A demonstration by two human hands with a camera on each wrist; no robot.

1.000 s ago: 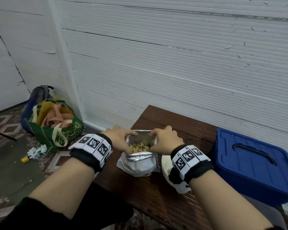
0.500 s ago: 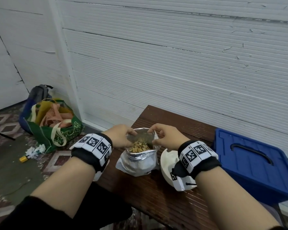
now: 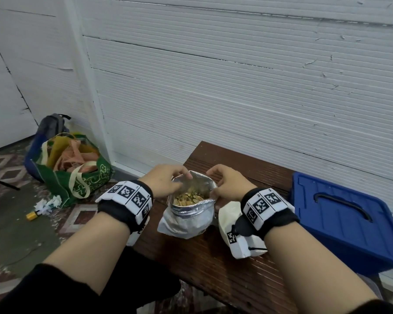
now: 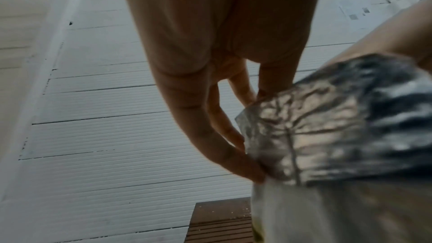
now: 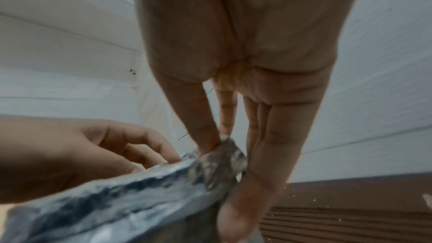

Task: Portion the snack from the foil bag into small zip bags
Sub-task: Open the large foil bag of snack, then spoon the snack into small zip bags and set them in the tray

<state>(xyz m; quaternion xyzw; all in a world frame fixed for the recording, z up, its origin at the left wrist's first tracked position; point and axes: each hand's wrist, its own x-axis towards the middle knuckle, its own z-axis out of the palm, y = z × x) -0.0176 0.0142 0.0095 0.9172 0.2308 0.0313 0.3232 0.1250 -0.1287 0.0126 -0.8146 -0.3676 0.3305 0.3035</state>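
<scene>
A silver foil bag point(image 3: 186, 219) stands open on the brown table point(image 3: 225, 268), with a yellowish snack point(image 3: 187, 197) showing inside its mouth. My left hand point(image 3: 166, 180) pinches the left rim of the bag point(image 4: 257, 136), thumb and fingers closed on the foil. My right hand point(image 3: 227, 182) pinches the right rim point(image 5: 222, 152), thumb inside and fingers outside. The two hands hold the mouth spread apart. No small zip bags are plainly visible; a white bag-like thing point(image 3: 228, 219) lies just right of the foil bag, partly hidden by my right wrist.
A blue lidded plastic box point(image 3: 349, 220) stands on the right, close to my right forearm. A white ribbed wall point(image 3: 236, 98) runs behind the table. On the floor to the left stand a green tote bag point(image 3: 77, 175) and a grey backpack point(image 3: 52, 125).
The rim of the foil bag has risen from folded down to standing up, and both hands have shifted a little higher and apart, widening the mouth.
</scene>
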